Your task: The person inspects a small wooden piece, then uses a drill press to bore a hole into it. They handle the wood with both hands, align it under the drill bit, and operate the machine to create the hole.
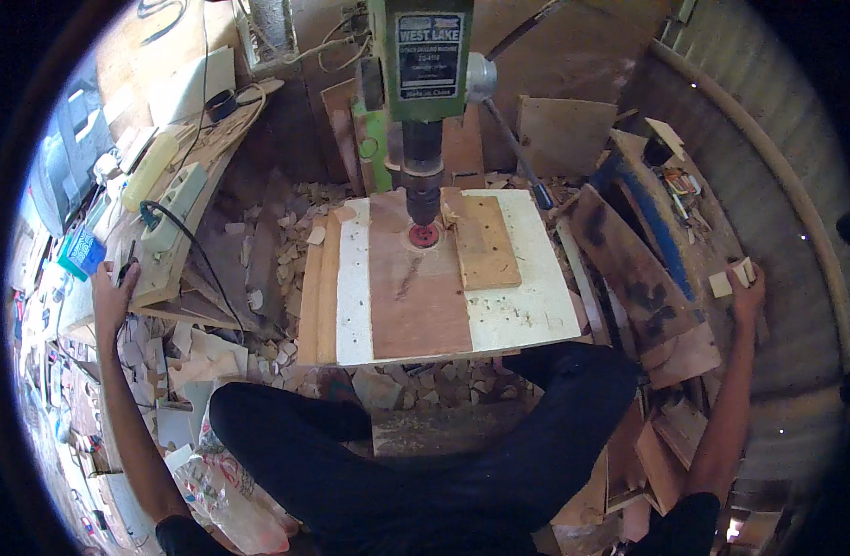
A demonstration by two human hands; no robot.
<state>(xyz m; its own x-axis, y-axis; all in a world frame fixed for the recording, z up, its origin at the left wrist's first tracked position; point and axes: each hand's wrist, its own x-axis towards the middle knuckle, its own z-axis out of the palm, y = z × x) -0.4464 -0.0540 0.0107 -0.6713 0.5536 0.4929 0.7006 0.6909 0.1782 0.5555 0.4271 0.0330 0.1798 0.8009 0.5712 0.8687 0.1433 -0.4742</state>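
Observation:
At the far left, my left hand (117,289) is closed at the end of a wooden bench (195,215). A small dark thing shows between its fingers, too small to name. Far to the right, my right hand (748,289) grips a small pale wood piece (722,283) beside a wooden shelf. Between them stands a green drill press (429,102). Its red hole saw (424,236) is down at a brown wood board (420,315), which lies on a white board (527,320). A wooden block (488,243) sits beside the cutter. Neither hand touches the press.
Wood scraps (295,241) cover the floor around the press. A power strip (178,206) with a black cable and a yellowish bottle (151,169) lie on the left bench. The press's lever (520,157) sticks out at right. Planks (638,278) lean near my right knee.

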